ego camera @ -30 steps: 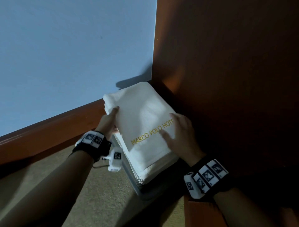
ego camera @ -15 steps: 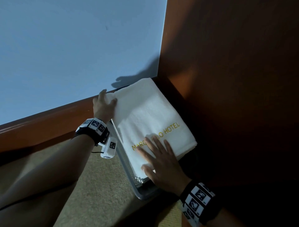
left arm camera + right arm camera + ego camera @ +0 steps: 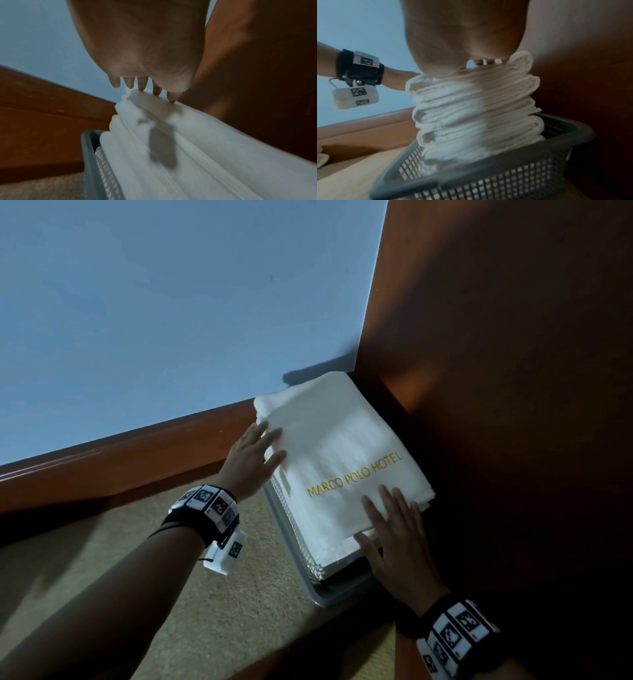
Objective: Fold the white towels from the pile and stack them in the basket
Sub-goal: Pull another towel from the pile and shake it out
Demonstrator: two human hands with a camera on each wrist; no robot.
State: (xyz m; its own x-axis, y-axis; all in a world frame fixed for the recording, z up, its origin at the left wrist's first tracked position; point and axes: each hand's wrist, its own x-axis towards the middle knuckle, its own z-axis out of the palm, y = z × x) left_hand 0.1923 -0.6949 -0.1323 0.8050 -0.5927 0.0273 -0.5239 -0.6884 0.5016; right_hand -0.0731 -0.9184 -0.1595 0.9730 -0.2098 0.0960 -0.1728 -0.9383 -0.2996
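Left hand (image 3: 251, 460), right hand (image 3: 399, 537) flat, fingers straight, on top towel (image 3: 339, 450); basket (image 3: 505, 180) mostly hidden.

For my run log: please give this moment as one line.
towel on stack in basket | left hand flat on towel | right hand flat on towel

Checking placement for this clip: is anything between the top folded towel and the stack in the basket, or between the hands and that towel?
Nothing visible. The top towel already lies on the stack rising out of the basket. The left hand touches its far-left edge and the right hand rests flat on its near corner, fingers straight.
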